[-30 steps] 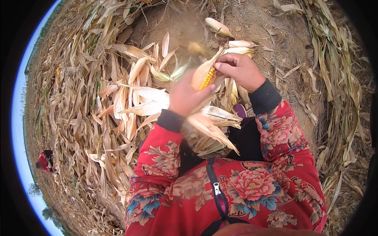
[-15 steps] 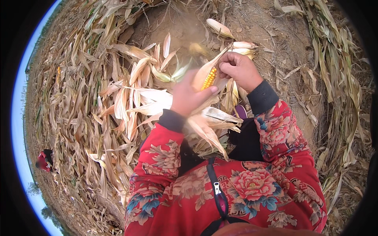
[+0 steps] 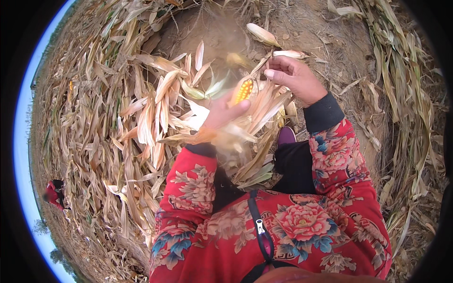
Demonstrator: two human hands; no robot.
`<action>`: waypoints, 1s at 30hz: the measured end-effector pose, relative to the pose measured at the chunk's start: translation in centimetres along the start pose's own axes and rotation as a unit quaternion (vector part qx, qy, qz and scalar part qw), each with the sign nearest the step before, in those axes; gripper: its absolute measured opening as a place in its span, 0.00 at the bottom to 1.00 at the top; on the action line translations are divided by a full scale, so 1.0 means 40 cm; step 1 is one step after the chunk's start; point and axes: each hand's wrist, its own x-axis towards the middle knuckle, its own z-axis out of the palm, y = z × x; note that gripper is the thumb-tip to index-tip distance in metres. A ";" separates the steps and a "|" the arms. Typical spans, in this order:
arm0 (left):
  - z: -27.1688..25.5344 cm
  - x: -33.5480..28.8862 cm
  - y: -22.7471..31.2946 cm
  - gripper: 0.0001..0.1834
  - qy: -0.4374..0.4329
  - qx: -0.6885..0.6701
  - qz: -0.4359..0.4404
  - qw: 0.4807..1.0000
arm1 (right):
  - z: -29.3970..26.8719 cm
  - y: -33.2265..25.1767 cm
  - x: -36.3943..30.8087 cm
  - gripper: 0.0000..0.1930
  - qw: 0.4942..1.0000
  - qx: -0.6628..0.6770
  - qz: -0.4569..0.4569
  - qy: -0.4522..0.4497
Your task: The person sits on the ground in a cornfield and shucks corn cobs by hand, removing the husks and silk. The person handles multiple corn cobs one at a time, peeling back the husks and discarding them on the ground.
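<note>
In front of my body, my left hand (image 3: 222,112) is wrapped round an ear of corn (image 3: 243,91). Bare yellow kernels show above the thumb, and the ear tilts up to the right. A smear blurs part of this hand. Just right of the ear's upper end, my right hand (image 3: 299,81) has its fingers curled and its thumb pressed in at the husk. Pale, dry corn husk (image 3: 268,107) fans down below that hand, pulled away from the ear. A thin dark piece sticks up by its fingertips; I cannot tell what it is.
Several unhusked ears, one pale (image 3: 263,34), lie on bare soil beyond my hands. Loose husks (image 3: 153,120) pile up to the left, and dry stalks (image 3: 403,94) line the right. My purple shoe (image 3: 286,135) is below. A person (image 3: 55,193) is far left.
The husk has come away from the ear's right side and now hangs fanned out. My right hand has shifted slightly right and down. The left hand still grips the ear, somewhat lower.
</note>
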 end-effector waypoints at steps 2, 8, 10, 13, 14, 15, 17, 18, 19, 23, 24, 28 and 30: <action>0.015 0.003 0.007 0.34 -0.003 -0.006 0.007 1.000 | -0.011 -0.027 -0.005 0.19 0.999 -0.009 -0.008 -0.046; -0.004 -0.005 0.011 0.34 -0.095 0.059 -0.058 0.992 | 0.013 -0.031 -0.013 0.15 0.999 -0.033 0.009 -0.032; 0.006 0.001 -0.006 0.35 -0.086 0.094 0.003 0.992 | 0.015 -0.015 -0.010 0.15 1.000 -0.031 0.005 -0.002; 0.013 -0.003 -0.011 0.40 -0.074 0.153 0.028 0.985 | 0.023 -0.005 -0.006 0.15 0.999 -0.042 -0.005 0.002; 0.017 -0.006 -0.001 0.41 -0.081 0.157 0.014 0.984 | 0.025 -0.003 -0.006 0.16 0.999 -0.049 -0.009 -0.002; 0.020 -0.008 0.007 0.42 -0.087 0.162 0.000 0.983 | 0.027 0.001 -0.004 0.16 0.999 -0.050 -0.005 0.000; 0.024 -0.014 0.022 0.44 -0.079 0.191 -0.001 0.978 | 0.029 0.011 -0.001 0.17 0.999 -0.054 0.001 0.005; 0.025 -0.016 0.025 0.44 -0.076 0.205 -0.001 0.976 | 0.030 0.016 0.001 0.17 0.998 -0.065 0.005 0.010; 0.026 -0.018 0.022 0.44 -0.076 0.205 0.011 0.976 | 0.030 0.022 0.004 0.17 0.997 -0.076 0.010 0.015; 0.045 -0.014 0.002 0.42 -0.099 0.205 0.074 0.971 | 0.026 0.067 0.022 0.17 0.981 -0.189 -0.009 0.032; 0.047 -0.016 0.000 0.41 -0.107 0.206 0.093 0.968 | 0.026 0.065 0.025 0.16 0.979 -0.201 -0.007 0.017; 0.037 -0.017 0.021 0.36 -0.001 0.391 0.168 0.905 | 0.033 0.008 0.011 0.13 0.992 0.075 0.099 0.014; 0.028 -0.004 0.019 0.35 0.038 0.404 0.219 0.888 | 0.042 -0.003 0.004 0.13 0.991 0.102 0.081 0.003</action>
